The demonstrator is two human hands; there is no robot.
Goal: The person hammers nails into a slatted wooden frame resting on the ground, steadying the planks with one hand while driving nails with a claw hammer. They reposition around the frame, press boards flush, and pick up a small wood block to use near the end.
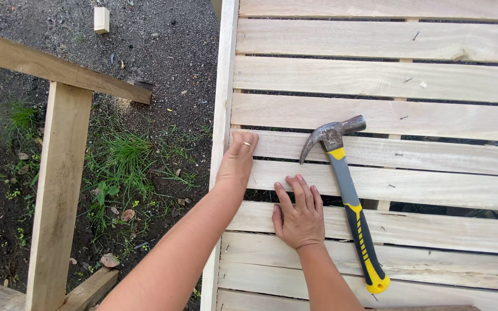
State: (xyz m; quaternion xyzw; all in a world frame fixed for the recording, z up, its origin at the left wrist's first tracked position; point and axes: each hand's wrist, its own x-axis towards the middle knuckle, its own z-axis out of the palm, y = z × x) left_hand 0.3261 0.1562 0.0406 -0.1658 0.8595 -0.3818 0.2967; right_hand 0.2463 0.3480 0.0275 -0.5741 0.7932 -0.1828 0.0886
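Observation:
My left hand [237, 163] lies flat on the left end of a pale wooden slat [445, 155], fingers together, a ring on one finger. My right hand [299, 214] presses palm down across the two slats below it, fingers spread slightly. Neither hand holds anything. A claw hammer [348, 193] with a grey and yellow handle lies on the slats just right of my right hand, its steel head pointing up toward the far slats. The slats belong to a wooden slatted frame [224, 86] with small nails showing along a hidden support.
Left of the frame is bare dirt with grass tufts [119, 161]. A second wooden frame [59, 190] of posts and a rail stands at the left. A small wood block [101, 19] lies on the ground at top left.

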